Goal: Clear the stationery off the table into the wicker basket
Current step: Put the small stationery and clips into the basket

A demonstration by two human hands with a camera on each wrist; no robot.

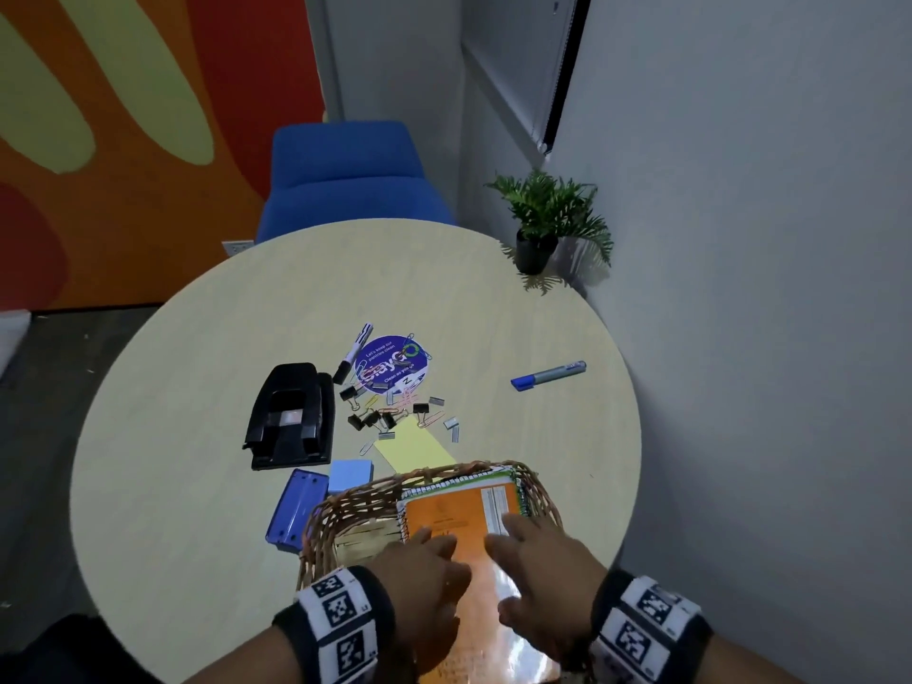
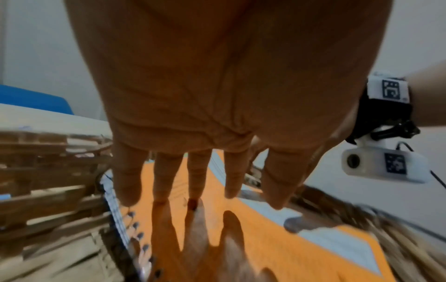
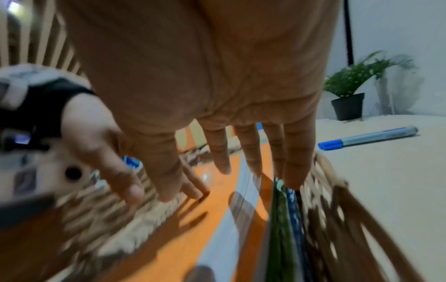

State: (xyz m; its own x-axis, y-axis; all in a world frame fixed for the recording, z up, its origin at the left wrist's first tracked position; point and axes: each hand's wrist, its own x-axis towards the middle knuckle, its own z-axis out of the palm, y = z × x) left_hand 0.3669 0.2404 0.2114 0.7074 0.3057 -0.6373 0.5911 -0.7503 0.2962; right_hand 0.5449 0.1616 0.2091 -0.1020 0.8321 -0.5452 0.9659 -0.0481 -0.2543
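Observation:
A wicker basket (image 1: 345, 506) stands at the table's near edge, with an orange spiral notebook (image 1: 459, 520) lying in it on its right side. Green and blue book edges (image 3: 281, 229) show under the notebook. My left hand (image 1: 424, 570) and right hand (image 1: 533, 560) are side by side over the glossy cover, fingers straight and spread, holding nothing. In the left wrist view the left hand's fingertips (image 2: 195, 190) reach the notebook (image 2: 265, 238) and meet their reflection. The right hand's fingers (image 3: 222, 162) hang just over the notebook's (image 3: 181, 238) far end.
On the round table (image 1: 197, 367) beyond the basket lie a black hole punch (image 1: 291, 417), a blue stapler (image 1: 296, 508), blue (image 1: 349, 475) and yellow (image 1: 414, 446) sticky notes, scattered clips (image 1: 390, 412), a black marker (image 1: 353, 353), a purple disc (image 1: 392, 362) and a blue marker (image 1: 548, 375). A potted plant (image 1: 548, 224) stands far right.

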